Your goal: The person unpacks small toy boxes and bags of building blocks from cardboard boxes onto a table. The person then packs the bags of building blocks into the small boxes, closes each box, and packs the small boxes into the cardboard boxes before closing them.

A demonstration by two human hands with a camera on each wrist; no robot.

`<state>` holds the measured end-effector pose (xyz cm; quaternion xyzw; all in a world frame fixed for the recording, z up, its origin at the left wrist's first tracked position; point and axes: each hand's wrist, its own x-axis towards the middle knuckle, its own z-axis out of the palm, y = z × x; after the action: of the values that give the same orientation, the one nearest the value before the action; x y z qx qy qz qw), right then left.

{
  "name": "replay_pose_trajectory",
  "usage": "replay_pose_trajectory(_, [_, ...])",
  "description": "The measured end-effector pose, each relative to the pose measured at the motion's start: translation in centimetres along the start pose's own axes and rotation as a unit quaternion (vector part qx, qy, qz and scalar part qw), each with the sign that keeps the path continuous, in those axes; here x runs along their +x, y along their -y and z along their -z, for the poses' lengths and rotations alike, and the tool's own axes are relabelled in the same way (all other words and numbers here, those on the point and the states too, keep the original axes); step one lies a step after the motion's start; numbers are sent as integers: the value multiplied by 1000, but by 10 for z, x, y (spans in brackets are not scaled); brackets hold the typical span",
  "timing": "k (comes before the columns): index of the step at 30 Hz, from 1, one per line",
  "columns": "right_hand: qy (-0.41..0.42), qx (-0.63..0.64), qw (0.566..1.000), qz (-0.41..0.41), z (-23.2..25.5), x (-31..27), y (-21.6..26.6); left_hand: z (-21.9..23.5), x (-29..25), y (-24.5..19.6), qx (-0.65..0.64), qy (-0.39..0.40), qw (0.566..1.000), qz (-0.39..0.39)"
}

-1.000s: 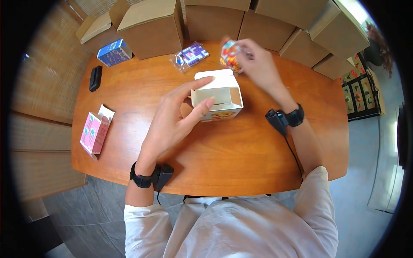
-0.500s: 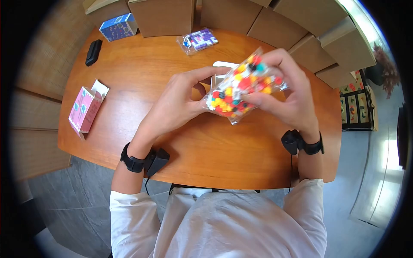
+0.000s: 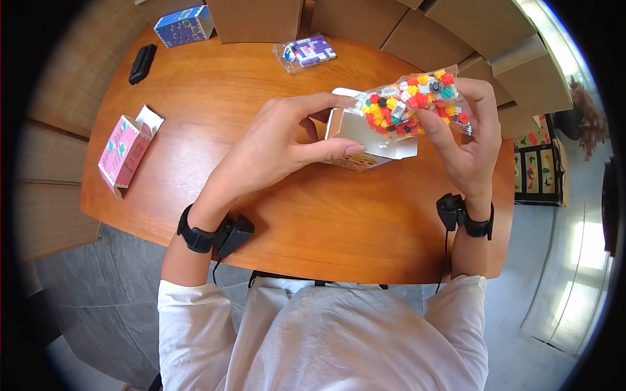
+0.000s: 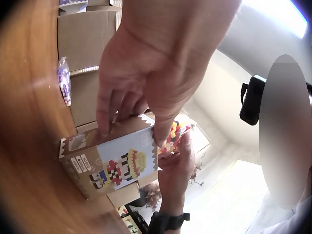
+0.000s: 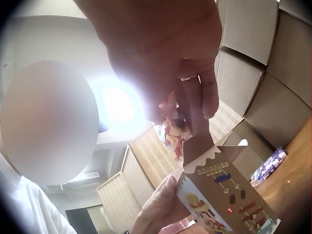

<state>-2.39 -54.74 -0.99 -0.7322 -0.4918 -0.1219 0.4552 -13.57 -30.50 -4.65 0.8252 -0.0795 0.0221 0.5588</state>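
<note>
The person's left hand (image 3: 274, 140) grips a small open carton (image 3: 365, 159) at its sides, thumb on the near edge. In the left wrist view the carton (image 4: 114, 165) shows brick-figure pictures on its faces. The right hand (image 3: 473, 133) pinches a clear bag of red, yellow, white and teal bricks (image 3: 407, 107) between thumb and fingers, over the carton's opening. In the right wrist view the bag (image 5: 174, 136) hangs beside a raised flap of the carton (image 5: 229, 195); its lower part is hidden there.
A pink box (image 3: 127, 153) with an open flap lies at the left. Farther back are a black case (image 3: 142, 64), a blue box (image 3: 184, 27) and a bag of purple and white bricks (image 3: 306, 53). Cardboard boxes (image 3: 424, 52) line the table's back edge.
The right hand first brought the brick bag from behind the carton to in front of it, then raised and turned it over the opening. The left hand has kept hold of the carton, which has turned.
</note>
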Motion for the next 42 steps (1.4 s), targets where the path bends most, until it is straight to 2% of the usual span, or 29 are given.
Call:
replay_pose_trajectory(2, [31, -10, 999, -14, 6, 2, 4, 0, -1, -2, -22, -6, 999, 34])
replay_pose_trajectory(3, [63, -21, 997, -28, 9, 3, 5, 0, -1, -2, -22, -6, 999, 34])
replay_pose_trajectory(6, [80, -11, 997, -11, 13, 6, 4, 0, 0, 0, -17, -6, 1000, 19])
replay_pose_trajectory(9, [77, -2, 997, -7, 13, 6, 5, -3, 1, 6, 29, -15, 999, 2])
replay_pose_trajectory(11, [81, -7, 997, -15, 13, 6, 6, -6, 1, 11, 50, -46, 996, -65])
replay_pose_trajectory(13, [85, -12, 996, -24, 13, 5, 8, -6, 0, 8, 42, -41, 997, -50])
replay_pose_trajectory(15, [70, 21, 994, -83, 12, 4, 13, -9, 0, 9, 33, -36, 998, -36])
replay_pose_trajectory(17, [62, 31, 994, -90, 11, 4, 12, -13, 1, 15, 3, -70, 995, -75])
replay_pose_trajectory(18, [56, 42, 993, -95, 11, 4, 11, -12, 1, 14, 3, -69, 995, -75])
replay_pose_trajectory(20, [75, 16, 992, -104, 12, 3, 11, -9, 0, 9, -56, -48, 997, -18])
replay_pose_trajectory(22, [93, -10, 989, -112, 13, 3, 11, -9, 0, 8, -43, -36, 998, -19])
replay_pose_trajectory(24, [184, -77, 979, -36, 15, 6, 11, -10, 0, 8, -31, -23, 999, -21])
replay_pose_trajectory(26, [181, -61, 980, -50, 7, 2, 10, -11, -1, 8, 38, -20, 996, -82])
replay_pose_trajectory(28, [180, -46, 980, -68, 6, 0, 12, -8, -1, 1, 41, 5, 998, -57])
replay_pose_trajectory(29, [178, -46, 980, -71, 6, -2, 14, -6, -2, -1, 42, 26, 998, -31])
replay_pose_trajectory(31, [81, -30, 991, -98, 5, -5, 18, -7, -1, -3, 19, 27, 999, -15])
replay_pose_trajectory(32, [80, -32, 991, -99, 5, -9, 19, -7, -1, -3, -6, 25, 1000, 2])
replay_pose_trajectory(34, [21, 58, 977, -206, 1, -22, 17, -8, -1, -3, -9, 17, 1000, -15])
replay_pose_trajectory(35, [21, 57, 976, -207, -1, -29, 16, -10, -1, -2, -12, 9, 999, -29])
replay_pose_trajectory(36, [39, 129, 954, -268, -3, -35, 15, -11, -1, 1, -14, 11, 999, -30])
replay_pose_trajectory(37, [57, 200, 922, -326, -4, -40, 15, -12, 0, 5, -70, 17, 997, -34])
replay_pose_trajectory(38, [57, 212, 908, -357, -8, -43, 18, -13, 0, 7, -126, 24, 991, -38])
replay_pose_trajectory(39, [56, 212, 907, -359, -13, -46, 19, -17, 0, 7, -127, 27, 991, -37])
replay_pose_trajectory(41, [-44, 270, 901, -336, -22, -53, 20, -28, -1, 4, -269, -38, 962, -14])
replay_pose_trajectory(42, [-46, 272, 900, -337, -23, -54, 22, -29, -2, 5, -268, -37, 963, -12])
